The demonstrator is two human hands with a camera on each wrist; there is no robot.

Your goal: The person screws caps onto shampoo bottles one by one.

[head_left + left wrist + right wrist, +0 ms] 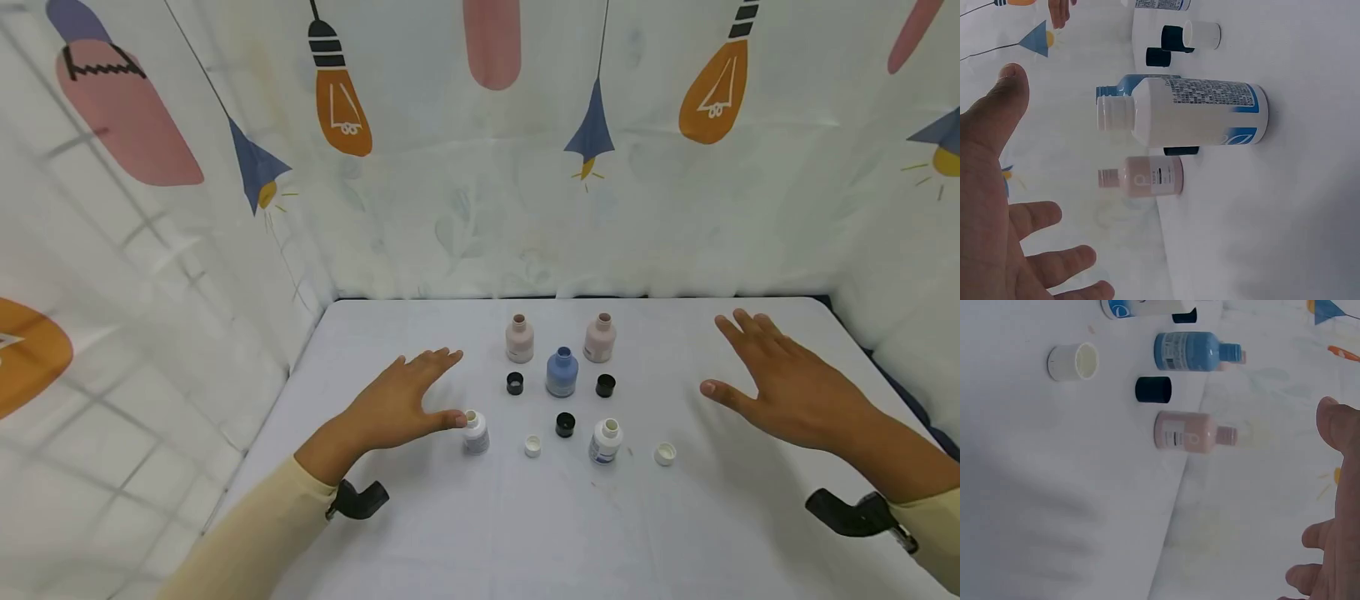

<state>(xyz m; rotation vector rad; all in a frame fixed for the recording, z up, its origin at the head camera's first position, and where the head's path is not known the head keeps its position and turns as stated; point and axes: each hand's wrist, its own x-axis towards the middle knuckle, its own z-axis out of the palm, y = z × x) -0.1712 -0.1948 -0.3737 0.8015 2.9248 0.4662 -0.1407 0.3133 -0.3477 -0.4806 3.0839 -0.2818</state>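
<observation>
My left hand (401, 400) hovers with fingers spread just left of a white bottle (476, 435); its thumb overlaps that bottle in the head view. Over the right side of the table, my right hand (795, 387) is held up, fingers extended, holding nothing. Uncapped bottles stand upright between the hands: a second white bottle (605, 443), a blue bottle (562, 375) and two pink bottles, one on the left (519, 342) and one on the right (599, 340). In the left wrist view the white bottle (1197, 112) stands apart from the fingers (1060, 265).
Loose caps lie among the bottles: black caps at left (514, 383), right (605, 385) and centre (565, 424), plus a white cap (532, 446) and another white cap (664, 453). A white cloth covers the table (480, 533). Printed curtains (465, 217) hang behind and beside it.
</observation>
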